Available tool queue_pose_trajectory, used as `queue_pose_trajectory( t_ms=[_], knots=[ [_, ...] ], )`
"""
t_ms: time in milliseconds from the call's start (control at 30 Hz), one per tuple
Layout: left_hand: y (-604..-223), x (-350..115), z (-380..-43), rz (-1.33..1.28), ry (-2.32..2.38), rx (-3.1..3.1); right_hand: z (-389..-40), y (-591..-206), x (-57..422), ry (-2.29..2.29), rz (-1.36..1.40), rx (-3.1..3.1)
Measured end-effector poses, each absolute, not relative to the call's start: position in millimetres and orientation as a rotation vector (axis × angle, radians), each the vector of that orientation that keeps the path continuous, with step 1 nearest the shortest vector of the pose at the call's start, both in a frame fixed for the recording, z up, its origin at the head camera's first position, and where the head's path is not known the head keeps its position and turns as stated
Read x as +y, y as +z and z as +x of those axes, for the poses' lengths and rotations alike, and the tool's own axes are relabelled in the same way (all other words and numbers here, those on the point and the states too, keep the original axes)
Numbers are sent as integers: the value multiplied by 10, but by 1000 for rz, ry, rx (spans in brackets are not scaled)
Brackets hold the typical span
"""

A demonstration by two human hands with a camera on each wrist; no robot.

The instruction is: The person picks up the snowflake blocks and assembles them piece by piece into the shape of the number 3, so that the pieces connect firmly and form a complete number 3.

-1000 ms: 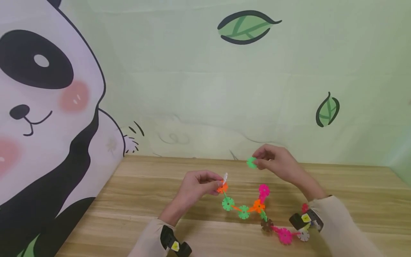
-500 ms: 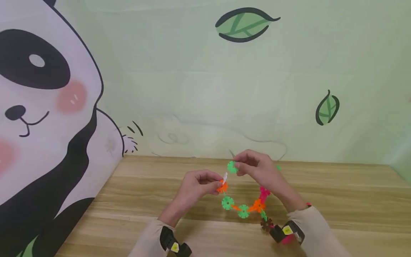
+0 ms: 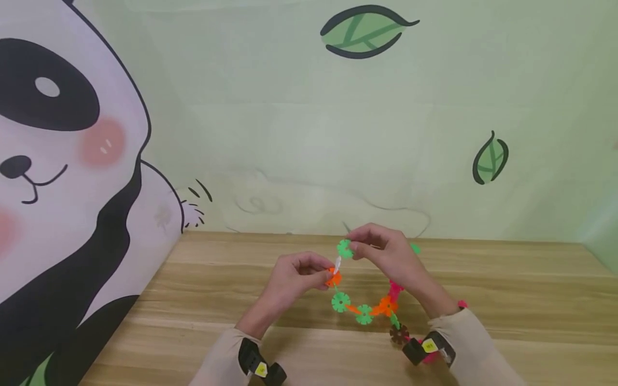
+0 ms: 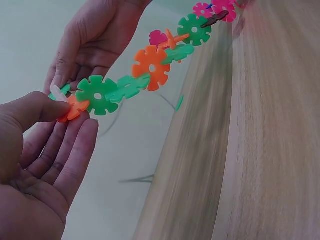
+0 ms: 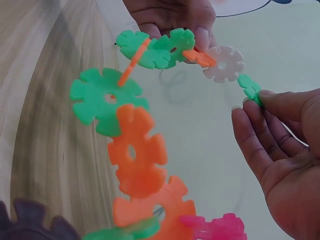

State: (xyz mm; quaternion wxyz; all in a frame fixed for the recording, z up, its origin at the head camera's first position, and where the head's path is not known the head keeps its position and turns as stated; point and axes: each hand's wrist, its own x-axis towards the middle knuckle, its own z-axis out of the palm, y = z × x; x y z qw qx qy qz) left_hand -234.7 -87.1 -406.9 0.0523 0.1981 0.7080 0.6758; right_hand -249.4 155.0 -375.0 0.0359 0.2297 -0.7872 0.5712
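A chain of notched plastic snowflake discs in green, orange, pink and brown hangs between the hands and the table. My left hand (image 3: 299, 276) pinches the orange disc (image 3: 333, 277) at the chain's end between thumb and fingers. A white disc (image 5: 223, 64) is joined to that orange one and points upward. My right hand (image 3: 383, 249) pinches a single green disc (image 5: 249, 89), its edge right at the white disc's rim. Lower along the chain are a green disc (image 3: 340, 302), an orange disc (image 3: 388, 306) with a pink branch (image 3: 396, 288), and a brown disc (image 3: 399, 334). The right forearm hides the chain's far end.
A loose green disc (image 3: 416, 249) lies near the back edge of the wooden table (image 3: 232, 316). Behind the table hangs a pale green cloth (image 3: 270, 134) printed with a panda and leaves. A wrist camera (image 3: 417, 351) overlaps the chain's lower part.
My right hand has moved left with the green disc, bringing it to the white disc above my left hand. The left hand keeps its hold, nearly still. The loose green disc has come into view.
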Motion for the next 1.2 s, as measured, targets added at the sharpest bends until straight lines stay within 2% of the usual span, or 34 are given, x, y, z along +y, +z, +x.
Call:
queue_pose_trajectory(
  t_ms=[1200],
  knots=[
    [-4079, -838, -2336, 519, 2097, 2234, -2476, -3827, 1433, 1729, 725, -2421]
  ],
)
